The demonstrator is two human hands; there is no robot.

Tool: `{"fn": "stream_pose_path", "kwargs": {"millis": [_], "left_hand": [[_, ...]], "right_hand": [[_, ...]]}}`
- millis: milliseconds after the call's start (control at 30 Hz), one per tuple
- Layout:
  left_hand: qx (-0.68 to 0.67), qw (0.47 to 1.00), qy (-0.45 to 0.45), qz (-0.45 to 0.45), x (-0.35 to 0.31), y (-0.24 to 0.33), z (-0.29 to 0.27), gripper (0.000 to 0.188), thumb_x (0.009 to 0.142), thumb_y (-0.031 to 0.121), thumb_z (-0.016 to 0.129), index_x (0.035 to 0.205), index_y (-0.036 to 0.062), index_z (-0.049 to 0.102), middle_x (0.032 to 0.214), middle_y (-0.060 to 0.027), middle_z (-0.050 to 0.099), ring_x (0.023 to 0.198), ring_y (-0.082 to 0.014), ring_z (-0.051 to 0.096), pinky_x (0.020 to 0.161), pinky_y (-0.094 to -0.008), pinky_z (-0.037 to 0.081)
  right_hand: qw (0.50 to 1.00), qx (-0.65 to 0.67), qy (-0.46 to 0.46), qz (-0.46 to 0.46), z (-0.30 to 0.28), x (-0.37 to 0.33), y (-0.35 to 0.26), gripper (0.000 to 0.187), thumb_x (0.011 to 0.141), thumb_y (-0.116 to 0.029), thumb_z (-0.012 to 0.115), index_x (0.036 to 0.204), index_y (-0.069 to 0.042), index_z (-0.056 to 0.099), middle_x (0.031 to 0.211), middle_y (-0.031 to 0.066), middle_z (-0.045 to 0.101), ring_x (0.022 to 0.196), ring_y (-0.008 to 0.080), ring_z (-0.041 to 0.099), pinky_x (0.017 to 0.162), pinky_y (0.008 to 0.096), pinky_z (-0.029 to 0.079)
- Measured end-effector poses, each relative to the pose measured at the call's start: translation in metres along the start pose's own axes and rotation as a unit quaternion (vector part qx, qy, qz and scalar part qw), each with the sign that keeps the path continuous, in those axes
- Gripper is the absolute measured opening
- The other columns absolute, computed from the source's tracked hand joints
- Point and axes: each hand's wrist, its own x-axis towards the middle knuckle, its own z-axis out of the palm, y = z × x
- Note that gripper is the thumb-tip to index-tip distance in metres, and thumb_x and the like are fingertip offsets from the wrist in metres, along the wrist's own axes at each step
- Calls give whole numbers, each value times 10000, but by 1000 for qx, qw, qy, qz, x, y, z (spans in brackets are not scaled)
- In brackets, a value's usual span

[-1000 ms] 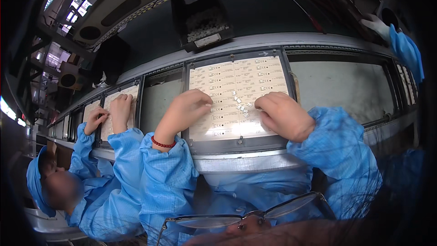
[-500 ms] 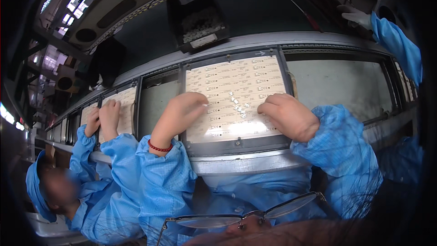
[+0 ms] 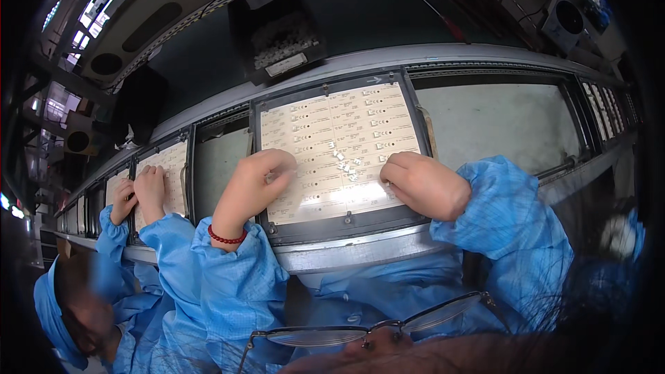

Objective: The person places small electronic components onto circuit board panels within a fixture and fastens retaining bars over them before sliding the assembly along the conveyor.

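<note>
Resting on a cream circuit panel [image 3: 339, 145] in a black frame [image 3: 332, 225] on the conveyor surface [image 3: 360, 253] — left hand [image 3: 253, 183], fingers curled, pressing its left part; right hand [image 3: 422, 181], loosely fisted, on its right edge. Neither grips anything visible. Small white components [image 3: 346, 163] lie between them. Left — a co-worker's hands [image 3: 142, 190] on another panel [image 3: 166, 173].

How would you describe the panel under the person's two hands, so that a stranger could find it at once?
Follow the long grey conveyor rail that crosses the picture. On it, in black frames, lie pale cream panels; take the central panel, between the left hand and right hand. Unlike the co-worker's panel further left, it carries a cluster of small white parts.
</note>
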Motion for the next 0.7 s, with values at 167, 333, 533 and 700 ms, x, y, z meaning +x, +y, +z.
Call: {"fn": "stream_pose_path", "kwargs": {"millis": [167,333,533,700], "left_hand": [[-10,1000,21,3,-1,4,5,148,807,41,659,950,7,674,873,-94,678,753,-170,641,691,-279,508],[10,998,47,44,-4,1,8,163,792,18,645,953,-2,668,870,-105,673,759,-192,646,706,-290,516],[15,997,63,47,-16,4,19,165,786,-16,629,945,5,672,866,-102,650,748,-206,645,697,-302,521],[-4,998,56,-10,-27,0,30,175,785,-21,632,953,3,676,851,-99,638,729,-189,631,680,-290,514]], "right_hand": [[1000,8,-3,-9,-7,1,-3,112,835,-36,582,943,-7,587,907,152,591,889,350,603,795,414,512],[999,4,-6,-43,-7,2,-5,86,803,-5,561,888,-2,570,880,152,580,860,343,606,775,412,523],[998,-22,13,-55,-4,0,-5,86,782,-1,576,865,-3,557,887,152,562,883,332,591,792,408,518],[998,-35,1,-46,-3,0,-7,108,774,-3,576,880,5,558,903,159,561,895,333,588,808,401,514]]}}
